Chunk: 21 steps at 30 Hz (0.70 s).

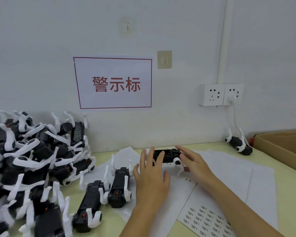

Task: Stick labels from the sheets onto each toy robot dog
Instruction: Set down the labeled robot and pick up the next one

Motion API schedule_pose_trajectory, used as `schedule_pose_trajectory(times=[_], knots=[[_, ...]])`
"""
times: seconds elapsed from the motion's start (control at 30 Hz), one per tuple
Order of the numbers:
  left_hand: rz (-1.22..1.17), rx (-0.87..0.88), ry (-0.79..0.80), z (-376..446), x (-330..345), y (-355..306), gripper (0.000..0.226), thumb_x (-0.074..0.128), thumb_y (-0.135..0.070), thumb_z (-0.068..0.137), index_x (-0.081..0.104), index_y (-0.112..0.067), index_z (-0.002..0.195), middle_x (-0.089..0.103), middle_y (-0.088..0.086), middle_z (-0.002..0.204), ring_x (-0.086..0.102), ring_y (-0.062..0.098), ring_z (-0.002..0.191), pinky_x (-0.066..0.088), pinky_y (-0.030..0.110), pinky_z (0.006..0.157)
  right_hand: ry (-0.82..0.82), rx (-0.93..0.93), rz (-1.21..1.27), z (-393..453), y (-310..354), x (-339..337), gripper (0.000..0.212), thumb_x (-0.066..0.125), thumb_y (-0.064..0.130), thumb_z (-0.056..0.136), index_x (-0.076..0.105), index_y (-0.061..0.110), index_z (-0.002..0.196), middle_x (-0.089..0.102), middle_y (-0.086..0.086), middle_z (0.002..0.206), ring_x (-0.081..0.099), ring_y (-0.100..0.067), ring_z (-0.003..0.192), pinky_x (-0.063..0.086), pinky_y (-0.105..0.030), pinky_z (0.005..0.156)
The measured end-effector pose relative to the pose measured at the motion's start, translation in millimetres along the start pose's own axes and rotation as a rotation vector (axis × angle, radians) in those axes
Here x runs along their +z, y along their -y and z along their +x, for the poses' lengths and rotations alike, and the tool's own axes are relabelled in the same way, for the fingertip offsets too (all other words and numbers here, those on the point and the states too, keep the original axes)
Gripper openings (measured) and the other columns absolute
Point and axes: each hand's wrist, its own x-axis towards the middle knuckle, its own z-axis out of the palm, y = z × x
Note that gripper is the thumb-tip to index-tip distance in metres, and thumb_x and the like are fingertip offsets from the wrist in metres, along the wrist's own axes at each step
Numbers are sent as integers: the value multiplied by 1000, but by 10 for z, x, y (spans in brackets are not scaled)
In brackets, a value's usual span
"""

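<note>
A black-and-white toy robot dog [167, 155] lies belly-up on white paper; more dogs [24, 168] heaped at left; label sheet [207, 219] near front.

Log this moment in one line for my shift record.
left hand open over toy robot dog | right hand open beside it | label sheet near

My hands are bare, left hand [150, 178] and right hand [195, 164] alike: no gloves, rings or watch. My forearms are bare too; no sleeve reaches them.
</note>
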Motion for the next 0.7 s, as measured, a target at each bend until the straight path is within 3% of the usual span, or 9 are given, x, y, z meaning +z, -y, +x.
schedule_pose_trajectory(times=[0.07, 0.23, 0.4, 0.57, 0.7], knots=[[1, -3, -11, -6, 6, 1, 55, 44, -33, 100, 27, -39, 152, 4, -14, 166, -12, 13, 153, 12, 42, 117, -17, 23, 42, -28, -55, 6, 32, 46, 15, 105, 64, 28, 128, 74, 3, 114, 68, -17, 107, 53, -44, 99], [13, -8, -24, -14, 8, -8, 54, 45, -32, 99, 30, -38, 151, 10, -12, 165, -8, 14, 153, 16, 41, 114, -91, 42, 23, -18, -104, 14, 41, 42, 1, 100, 71, 28, 110, 77, 1, 101, 72, -20, 96, 57, -44, 90], [-12, -15, -21, -21, -11, -20, 52, 47, -30, 99, 36, -34, 150, 16, -9, 165, -2, 17, 154, 21, 43, 114, -332, -89, -173, -41, -173, 64, 42, 41, -6, 94, 68, 25, 101, 70, 6, 99, 66, -7, 93, 51, -22, 82], [-43, -17, -11, -26, -29, -20, 53, 44, -30, 100, 33, -38, 151, 14, -9, 165, -6, 16, 153, 22, 41, 116, -613, -239, -246, -72, -176, 12, 45, 42, -13, 84, 67, 23, 88, 66, 10, 86, 61, 1, 87, 45, -19, 75], [-85, -10, -28, -41, -36, -35, 51, 48, -26, 98, 40, -41, 146, 20, -7, 163, -2, 18, 154, 24, 44, 114, -632, -165, -199, -55, -193, -31, 46, 42, -13, 82, 67, 26, 77, 66, 8, 79, 58, 3, 80, 43, -17, 65]])
